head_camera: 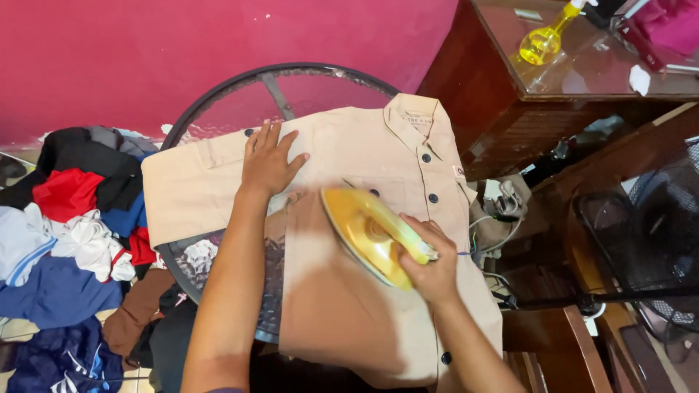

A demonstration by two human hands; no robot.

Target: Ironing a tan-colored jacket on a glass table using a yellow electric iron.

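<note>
Head camera is showing the ironing step under way: the right hand (431, 269) is gripping a yellow iron (368, 231) on the beige button-up shirt (349, 291) lying across the round glass table (218, 98), while the left hand (268, 161) is pressing flat, fingers spread, on the sleeve. Next calls for gliding over smoothed cloth.

Heap of mixed clothes (69, 240) on the floor, yellow bottle (542, 41) on a wooden cabinet (495, 109), black fan (655, 225)
</note>
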